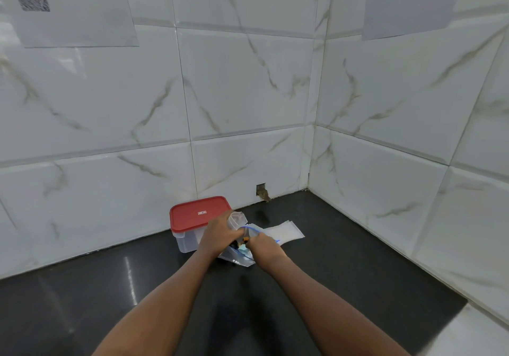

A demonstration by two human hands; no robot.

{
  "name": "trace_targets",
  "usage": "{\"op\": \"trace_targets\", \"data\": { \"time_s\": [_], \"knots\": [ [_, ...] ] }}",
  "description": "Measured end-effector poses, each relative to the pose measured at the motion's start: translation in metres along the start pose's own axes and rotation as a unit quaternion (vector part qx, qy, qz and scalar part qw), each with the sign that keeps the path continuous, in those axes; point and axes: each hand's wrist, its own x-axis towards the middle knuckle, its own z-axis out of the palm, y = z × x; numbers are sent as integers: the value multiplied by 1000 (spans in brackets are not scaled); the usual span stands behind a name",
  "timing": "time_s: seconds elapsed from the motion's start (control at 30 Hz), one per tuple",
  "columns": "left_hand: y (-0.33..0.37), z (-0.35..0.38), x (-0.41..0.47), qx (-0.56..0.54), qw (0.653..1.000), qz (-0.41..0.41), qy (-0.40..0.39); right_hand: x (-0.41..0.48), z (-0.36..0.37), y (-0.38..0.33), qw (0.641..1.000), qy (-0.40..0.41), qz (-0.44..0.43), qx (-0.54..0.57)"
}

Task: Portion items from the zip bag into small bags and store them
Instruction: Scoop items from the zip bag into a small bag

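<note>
Portioning step: left hand [220,234] grips a small bag [237,218]; right hand [265,247] dips into the zip bag [239,258], grasp hidden. Next, likely a careful transfer.

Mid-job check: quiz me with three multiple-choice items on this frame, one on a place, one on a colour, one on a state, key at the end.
1. Where does the clear container stand?
A) against the back wall, just beyond the left hand
B) in the right corner
C) on the stack of flat bags

2. What colour is its lid?
A) blue
B) red
C) green

3. What is the left hand doing?
A) lying flat on the countertop
B) pressing the lid
C) holding a small clear bag

Key: 1 A, it sits at the wall's foot; 2 B, the lid is plainly red; 3 C, its fingers curl round the bag above the zip bag.
</note>
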Motion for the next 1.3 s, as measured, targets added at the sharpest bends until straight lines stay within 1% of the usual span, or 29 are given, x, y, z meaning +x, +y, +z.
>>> {"op": "trace_targets", "data": {
  "time_s": [0.17, 0.3, 0.37, 0.4, 0.5, 0.53, 0.6, 0.67, 0.73, 0.8, 0.9, 1.03, 1.07, 1.13, 1.17, 1.2, 1.23, 1.27, 1.3],
  "knots": [
    [-2, -4, -1, -11, 1000, 23, -11, 16, -1, -18, 995, -29, 67, 73],
    [-5, -3, 0, 11, 998, 54, -17, 25, 3, -29, 984, -46, 102, 136],
    [-10, -4, 2, 20, 997, 69, -25, 30, 7, -29, 980, -34, 102, 167],
    [-12, -4, 3, 23, 997, 74, -30, 32, 8, -29, 977, -43, 107, 178],
    [-18, -6, 9, 33, 996, 75, -36, 37, 16, -28, 975, -35, 120, 185],
    [-19, -7, 11, 38, 996, 76, -34, 39, 19, -27, 973, -24, 108, 201],
    [-21, -8, 14, 44, 996, 76, -35, 38, 18, -30, 968, -33, 121, 219],
    [-21, -10, 17, 46, 995, 73, -39, 44, 14, -35, 957, -41, 149, 247],
    [-20, -11, 19, 43, 996, 74, -37, 51, 9, -37, 946, -43, 154, 284],
    [-19, -11, 20, 44, 995, 78, -35, 54, 7, -36, 945, -60, 155, 283],
    [-18, -9, 18, 42, 995, 79, -39, 57, 9, -35, 926, -81, 180, 323],
    [-20, -6, 18, 28, 995, 79, -49, 60, 15, -31, 910, -93, 200, 351],
    [-21, -6, 18, 27, 995, 80, -52, 61, 16, -33, 901, -99, 207, 367],
    [-20, -8, 19, 32, 995, 80, -53, 64, 21, -34, 871, -83, 232, 425],
    [-19, -9, 19, 32, 995, 81, -51, 62, 22, -34, 871, -62, 224, 432],
    [-19, -11, 18, 29, 995, 82, -50, 59, 20, -34, 870, -43, 238, 431],
    [-18, -12, 17, 26, 995, 82, -51, 55, 19, -32, 874, -48, 240, 420],
    [-17, -13, 17, 24, 995, 81, -53, 50, 13, -32, 870, -59, 251, 420],
    [-18, -13, 16, 23, 995, 80, -52, 50, 13, -30, 871, -68, 242, 422]
  ]
}}
